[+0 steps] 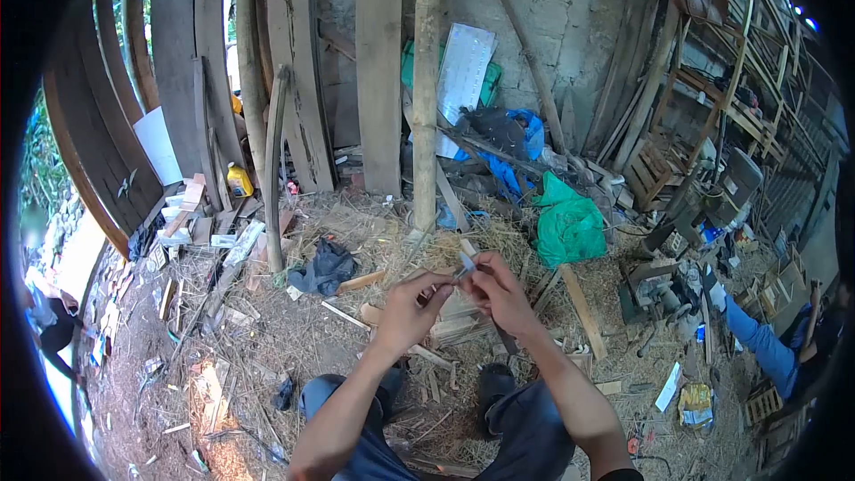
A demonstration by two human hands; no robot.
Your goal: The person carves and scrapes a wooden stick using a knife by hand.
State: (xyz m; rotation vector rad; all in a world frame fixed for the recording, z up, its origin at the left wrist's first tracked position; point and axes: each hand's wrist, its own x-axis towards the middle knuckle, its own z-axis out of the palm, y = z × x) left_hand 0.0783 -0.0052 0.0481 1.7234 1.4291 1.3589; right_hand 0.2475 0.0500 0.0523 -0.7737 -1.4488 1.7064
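The ground point(338, 347) is bare earth strewn with straw, shavings and offcuts, with a patch of sunlight at the lower left. Beyond it rises a grey block wall point(557, 18); tall planks point(380, 62) stand upright on the left, and a round post point(426, 80) stands in the middle. A white panel point(463, 71) leans at the wall behind blue plastic point(532, 135), with a green bag point(572, 221) slumped to the right of the post. A yellow bottle point(239, 180) stands by the planks, and a black bag point(325, 267) lies on the ground nearer. Wooden frames crowd the right, where a person in blue trousers point(761, 338) shows at the edge.

The small pale-tipped object point(467, 261) is up between the two hands, clear of the ground, its tip pointing away from the body. The left hand point(410, 303) pinches its near end, fingers drawn together; the right hand point(501, 292) curls around its side. It is probably a slim piece, but too small to identify.
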